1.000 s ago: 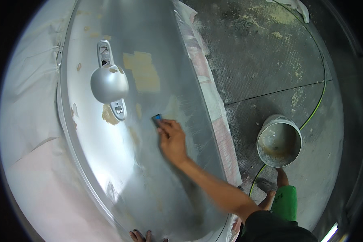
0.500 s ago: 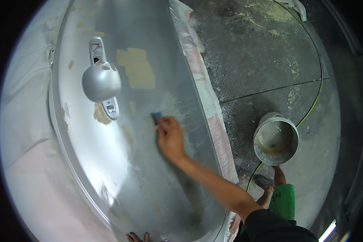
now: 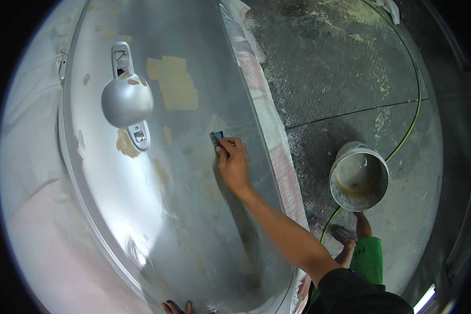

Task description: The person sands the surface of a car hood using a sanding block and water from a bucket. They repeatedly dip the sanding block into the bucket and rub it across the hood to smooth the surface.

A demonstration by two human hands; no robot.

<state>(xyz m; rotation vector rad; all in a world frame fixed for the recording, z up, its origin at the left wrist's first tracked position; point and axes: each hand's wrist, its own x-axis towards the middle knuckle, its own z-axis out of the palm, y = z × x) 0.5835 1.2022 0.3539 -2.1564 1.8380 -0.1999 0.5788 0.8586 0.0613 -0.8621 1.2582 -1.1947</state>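
Note:
A silver-grey car door panel [image 3: 193,209] lies under my hands, with wet streaks and tan filler patches on its surface. My right hand [image 3: 234,165] is closed around a small sanding block [image 3: 216,138], dark grey with a blue part, pressed to the panel right of the door handle [image 3: 126,102]. A large tan patch [image 3: 174,83] shows beyond the block. At the bottom edge, the fingertips of my left hand [image 3: 176,307] rest on the panel slightly apart; the rest of that hand is out of the picture.
Pale masking sheeting [image 3: 42,230] covers the left side, and a strip of it [image 3: 277,152] runs along the panel's right edge. A bucket of cloudy water [image 3: 359,178] stands on the grey concrete floor [image 3: 319,68] near my feet. A green-yellow hose [image 3: 412,123] curves behind it.
My right hand has slid the sanding block a little to the right and away from me over the panel. My left hand stays at the bottom edge.

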